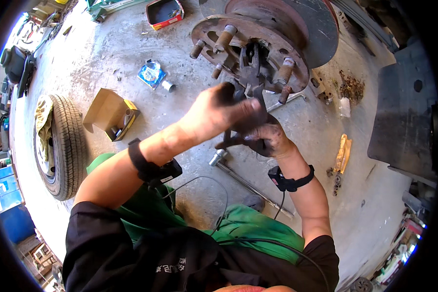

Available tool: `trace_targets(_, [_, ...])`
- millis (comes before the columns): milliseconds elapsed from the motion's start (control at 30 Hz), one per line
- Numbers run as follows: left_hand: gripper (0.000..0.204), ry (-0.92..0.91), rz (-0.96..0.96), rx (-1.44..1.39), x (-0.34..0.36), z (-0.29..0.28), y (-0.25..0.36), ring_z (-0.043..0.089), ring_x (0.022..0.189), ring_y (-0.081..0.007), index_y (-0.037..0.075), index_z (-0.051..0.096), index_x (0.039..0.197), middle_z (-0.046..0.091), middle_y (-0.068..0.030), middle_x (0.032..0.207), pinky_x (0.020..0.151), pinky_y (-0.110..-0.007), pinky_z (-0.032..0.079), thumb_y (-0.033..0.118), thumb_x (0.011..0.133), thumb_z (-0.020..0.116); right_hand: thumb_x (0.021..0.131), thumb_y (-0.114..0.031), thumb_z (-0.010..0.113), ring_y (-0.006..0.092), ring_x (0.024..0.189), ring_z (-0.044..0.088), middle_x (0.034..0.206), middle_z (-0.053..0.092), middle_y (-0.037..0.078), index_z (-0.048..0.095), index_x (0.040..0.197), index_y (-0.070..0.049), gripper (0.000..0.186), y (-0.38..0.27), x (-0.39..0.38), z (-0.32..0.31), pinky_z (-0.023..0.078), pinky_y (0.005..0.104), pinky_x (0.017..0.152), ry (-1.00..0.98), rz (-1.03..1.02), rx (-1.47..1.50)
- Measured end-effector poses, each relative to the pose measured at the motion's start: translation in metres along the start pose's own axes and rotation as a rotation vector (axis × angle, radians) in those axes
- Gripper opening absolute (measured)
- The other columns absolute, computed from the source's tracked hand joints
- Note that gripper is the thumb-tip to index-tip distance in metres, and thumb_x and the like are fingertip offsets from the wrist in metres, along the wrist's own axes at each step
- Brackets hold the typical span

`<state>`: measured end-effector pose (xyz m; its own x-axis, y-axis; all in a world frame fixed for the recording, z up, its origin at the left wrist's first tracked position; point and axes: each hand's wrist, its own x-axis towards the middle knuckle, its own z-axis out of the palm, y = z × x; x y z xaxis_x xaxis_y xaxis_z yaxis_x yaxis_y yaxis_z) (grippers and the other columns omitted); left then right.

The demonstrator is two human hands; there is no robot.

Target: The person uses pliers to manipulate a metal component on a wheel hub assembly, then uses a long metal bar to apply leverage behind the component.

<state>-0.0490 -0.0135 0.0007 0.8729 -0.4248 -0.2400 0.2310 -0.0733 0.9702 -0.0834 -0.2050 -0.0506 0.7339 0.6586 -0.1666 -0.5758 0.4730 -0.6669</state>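
Dark, grimy pliers [249, 73] reach with their jaws into the centre hole of a rusty wheel hub [272, 46] with several threaded studs. My right hand [267, 136], blackened with grease, is closed round the lower part of the pliers. Just above it, my left hand [219, 112] lies across the handles, its thumb side toward the right hand. Motion smears its fingers, so their grip is unclear. Behind the hub's flange sits a brake drum [321, 34]. The jaw tips are hidden inside the hole.
Below my hands a long-handled socket wrench [253, 187] lies on the concrete floor. A tyre [68, 146] stands at left, beside an open cardboard box [109, 114]. A blue packet [151, 74], a red tray [165, 19] and a yellow wrapper [343, 153] lie around. A dark mudflap [401, 107] hangs at right.
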Motion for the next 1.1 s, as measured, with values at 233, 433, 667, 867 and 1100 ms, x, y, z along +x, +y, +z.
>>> trace_targets(233, [0.041, 0.117, 0.235, 0.432, 0.007, -0.024, -0.001, 0.049, 0.066, -0.0080, -0.002, 0.060, 0.083, 0.059, -0.0061, 0.070, 0.058, -0.030, 0.045, 0.036, 0.094, 0.069, 0.083, -0.007, 0.056, 0.0362, 0.127, 0.053, 0.136, 0.054, 0.020, 0.035, 0.145, 0.002, 0.066, 0.014, 0.024, -0.003, 0.048, 0.0575, 0.102, -0.188, -0.098, 0.162])
trace_targets(433, [0.041, 0.197, 0.271, 0.417, 0.009, -0.023, -0.002, 0.046, 0.064, -0.0073, -0.003, 0.058, 0.078, 0.054, -0.0061, 0.065, 0.057, -0.029, 0.043, 0.034, 0.092, 0.072, 0.076, -0.022, 0.064, 0.0308, 0.135, 0.045, 0.147, 0.043, 0.013, 0.034, 0.148, -0.005, 0.080, 0.018, 0.035, -0.005, 0.043, 0.0611, 0.104, -0.059, -0.110, -0.003])
trace_targets(667, [0.038, 0.212, 0.184, 0.428, 0.007, -0.027, 0.008, 0.045, 0.061, -0.0076, -0.003, 0.056, 0.073, 0.053, -0.0041, 0.062, 0.054, -0.029, 0.040, 0.026, 0.089, 0.074, 0.085, -0.006, 0.056, 0.0290, 0.116, 0.060, 0.124, 0.062, 0.016, 0.048, 0.135, 0.002, 0.052, 0.040, 0.046, -0.014, 0.053, 0.0511, 0.096, -0.086, -0.135, 0.109])
trace_targets(867, [0.044, 0.180, 0.150, 0.364, 0.004, -0.018, 0.013, 0.047, 0.063, -0.0120, -0.004, 0.060, 0.080, 0.057, -0.0107, 0.065, 0.058, -0.034, 0.044, 0.037, 0.090, 0.072, 0.085, -0.015, 0.058, 0.0344, 0.124, 0.057, 0.132, 0.058, 0.022, 0.042, 0.140, 0.009, 0.063, -0.005, 0.014, -0.001, 0.049, 0.0438, 0.101, -0.066, -0.050, -0.105])
trace_targets(1100, [0.044, 0.149, 0.276, 0.562, 0.010, -0.025, 0.007, 0.048, 0.062, -0.0176, -0.004, 0.060, 0.082, 0.054, -0.0167, 0.066, 0.059, -0.038, 0.044, 0.038, 0.093, 0.068, 0.082, -0.009, 0.058, 0.0339, 0.122, 0.059, 0.131, 0.059, 0.022, 0.044, 0.137, 0.010, 0.060, -0.016, 0.009, -0.006, 0.047, 0.0449, 0.106, -0.032, -0.098, -0.096])
